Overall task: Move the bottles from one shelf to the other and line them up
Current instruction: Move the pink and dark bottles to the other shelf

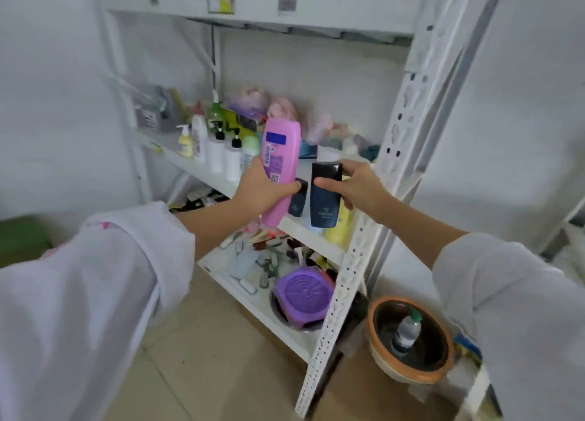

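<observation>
My left hand (259, 192) grips a pink bottle (280, 154), held upside down in front of the middle shelf (304, 227). In my right hand (354, 186) is a dark blue bottle (324, 199) with a black cap, just above the shelf's front edge. A smaller dark bottle (299, 199) stands on the shelf between the two hands. A yellow bottle (340, 230) is partly hidden behind the blue one. Several white and yellow pump bottles (218, 154) stand in a row along the shelf's left part.
The white metal rack post (373, 199) runs diagonally right of my right hand. The lower shelf (262, 306) holds clutter and a purple lidded container (304, 294). An orange-rimmed basin (411, 338) with a bottle inside sits on the floor. Bags fill the shelf's back.
</observation>
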